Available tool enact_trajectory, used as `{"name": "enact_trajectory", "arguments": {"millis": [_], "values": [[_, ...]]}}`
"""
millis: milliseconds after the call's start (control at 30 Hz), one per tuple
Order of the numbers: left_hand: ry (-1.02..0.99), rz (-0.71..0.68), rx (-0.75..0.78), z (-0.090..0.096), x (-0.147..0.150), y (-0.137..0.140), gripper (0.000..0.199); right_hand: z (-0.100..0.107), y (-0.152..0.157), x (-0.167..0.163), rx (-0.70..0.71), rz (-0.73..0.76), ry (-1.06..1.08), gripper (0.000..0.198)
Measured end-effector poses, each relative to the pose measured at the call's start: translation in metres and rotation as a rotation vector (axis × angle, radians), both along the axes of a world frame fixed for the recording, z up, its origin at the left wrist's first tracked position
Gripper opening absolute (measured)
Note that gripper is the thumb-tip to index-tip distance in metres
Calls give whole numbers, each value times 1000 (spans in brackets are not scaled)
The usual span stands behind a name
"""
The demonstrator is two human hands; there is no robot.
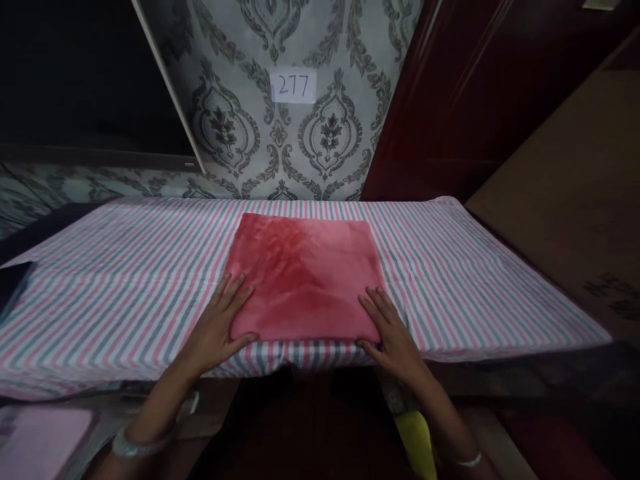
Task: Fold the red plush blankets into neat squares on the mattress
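Observation:
A red, plush-looking cloth (310, 287) lies flat as a neat rectangle near the front edge of a table covered by a striped tablecloth (150, 267). My left hand (220, 327) rests on its left front corner, fingers spread, thumb along the front edge. On the opposite side, my right hand (387, 330) touches the right front corner, also with fingers apart. Neither hand grips anything. The cloth's pile shows darker and lighter patches, and whether it is folded in layers cannot be made out.
Behind the table, a paper marked 277 (293, 85) sticks to patterned wallpaper. A dark screen (90, 80) hangs at the left. A dark red door (440, 93) and a large cardboard box (565, 193) stand at the right. A dark object (15, 283) lies at the table's left edge.

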State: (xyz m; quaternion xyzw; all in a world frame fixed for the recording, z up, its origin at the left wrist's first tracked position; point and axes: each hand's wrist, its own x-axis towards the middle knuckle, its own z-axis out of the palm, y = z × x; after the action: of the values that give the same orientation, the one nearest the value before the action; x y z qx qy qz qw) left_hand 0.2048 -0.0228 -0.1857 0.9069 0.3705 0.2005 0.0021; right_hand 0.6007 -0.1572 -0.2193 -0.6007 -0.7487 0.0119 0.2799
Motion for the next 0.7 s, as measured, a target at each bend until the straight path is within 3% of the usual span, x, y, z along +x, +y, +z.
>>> {"name": "enact_trajectory", "arguments": {"millis": [67, 200, 333, 700], "values": [[1, 2, -2, 0, -6, -5, 90, -2, -1, 3, 11, 11, 5, 81], [8, 19, -31, 1, -19, -12, 76, -9, -1, 12, 46, -18, -6, 93], [7, 44, -26, 2, -25, -14, 82, -13, 0, 15, 70, -90, 2, 101], [-67, 29, 91, -11, -24, -2, 80, -3, -5, 13, -8, -155, 92, 100]]}}
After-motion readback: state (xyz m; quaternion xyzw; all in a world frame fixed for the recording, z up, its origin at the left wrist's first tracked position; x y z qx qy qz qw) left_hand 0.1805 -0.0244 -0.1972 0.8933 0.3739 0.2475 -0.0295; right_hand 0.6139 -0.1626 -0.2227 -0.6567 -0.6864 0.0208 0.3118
